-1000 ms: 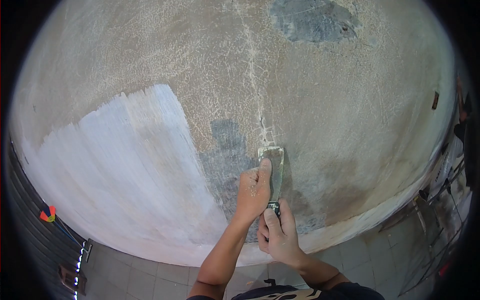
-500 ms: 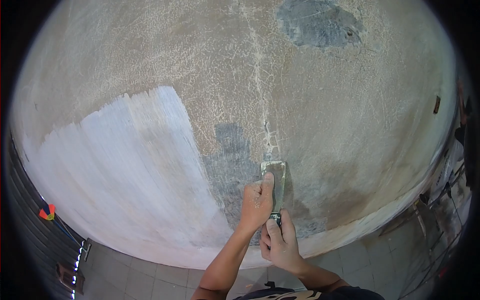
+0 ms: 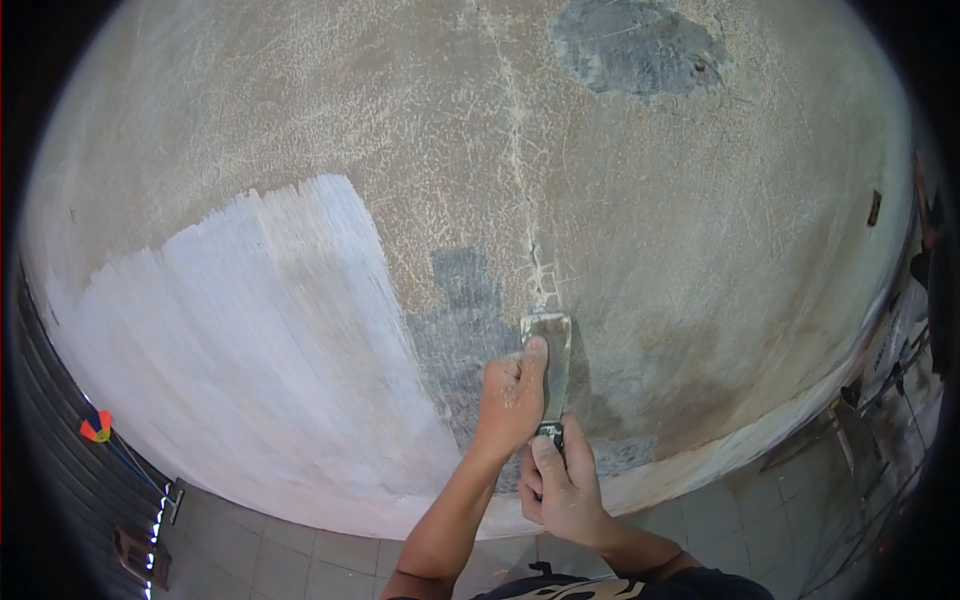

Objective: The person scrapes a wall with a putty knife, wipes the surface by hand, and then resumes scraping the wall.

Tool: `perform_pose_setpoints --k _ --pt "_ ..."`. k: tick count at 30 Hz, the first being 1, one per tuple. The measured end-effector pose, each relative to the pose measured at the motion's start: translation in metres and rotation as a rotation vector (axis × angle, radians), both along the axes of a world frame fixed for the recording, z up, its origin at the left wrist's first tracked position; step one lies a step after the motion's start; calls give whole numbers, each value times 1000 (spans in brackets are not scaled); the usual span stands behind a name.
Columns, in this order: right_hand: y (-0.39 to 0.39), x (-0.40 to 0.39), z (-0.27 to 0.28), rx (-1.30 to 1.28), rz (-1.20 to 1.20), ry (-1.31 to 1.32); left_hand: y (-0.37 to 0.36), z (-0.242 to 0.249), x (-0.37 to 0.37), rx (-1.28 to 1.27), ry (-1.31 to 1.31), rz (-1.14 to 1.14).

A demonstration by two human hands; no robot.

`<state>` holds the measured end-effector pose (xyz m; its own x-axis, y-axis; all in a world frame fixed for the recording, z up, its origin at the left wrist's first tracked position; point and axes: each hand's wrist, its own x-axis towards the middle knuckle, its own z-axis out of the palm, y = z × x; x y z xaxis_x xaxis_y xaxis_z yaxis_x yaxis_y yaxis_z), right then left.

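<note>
A putty knife point(image 3: 557, 372) with a broad, worn blade lies against the wall point(image 3: 680, 230), its front edge at the lower end of a pale crack point(image 3: 536, 265). My left hand point(image 3: 512, 395) is closed on the blade, with the thumb stretched along its face and dust on the skin. Below it, my right hand point(image 3: 565, 485) wraps round the dark handle point(image 3: 551, 432). Left of the blade is a scraped grey patch point(image 3: 455, 330); the tool covers part of the wall behind it.
White paint point(image 3: 290, 330) covers the wall's lower left. Another bare grey patch point(image 3: 635, 50) is higher up. Grey floor tiles point(image 3: 290, 550) run along the base. A red and yellow object point(image 3: 96, 427) is by the corrugated panel point(image 3: 50, 400) at left; assorted items stand at right.
The putty knife's blade edge has slid slightly up the wall, toward the crack. Both hands keep their grip on the tool.
</note>
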<state>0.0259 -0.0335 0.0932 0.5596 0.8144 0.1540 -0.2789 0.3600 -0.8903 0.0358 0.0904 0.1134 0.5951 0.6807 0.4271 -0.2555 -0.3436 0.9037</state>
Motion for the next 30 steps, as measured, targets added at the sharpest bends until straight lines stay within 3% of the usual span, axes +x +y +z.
perform_pose_setpoints --k 4,6,9,12,18,24,27,30 --pt "4 1 -11 -9 -43 -49 -5 0 -4 -49 17 3" --pt "4 4 -18 -15 -61 -80 -3 -11 0 51 12 54" --pt "5 5 -1 -23 -58 -60 1 -7 7 40 -34 24" --pt "4 5 10 10 -38 -95 -2 19 0 -38 2 -9" --pt "7 2 -26 -9 -99 -123 -2 -18 -1 58 56 62" --pt "4 5 3 14 -14 -81 -1 13 -1 -15 -17 4" --pt "7 3 -22 7 -60 -108 1 -11 -1 107 2 58" --pt "6 3 -8 11 -32 -72 0 -1 -1 56 -24 28"
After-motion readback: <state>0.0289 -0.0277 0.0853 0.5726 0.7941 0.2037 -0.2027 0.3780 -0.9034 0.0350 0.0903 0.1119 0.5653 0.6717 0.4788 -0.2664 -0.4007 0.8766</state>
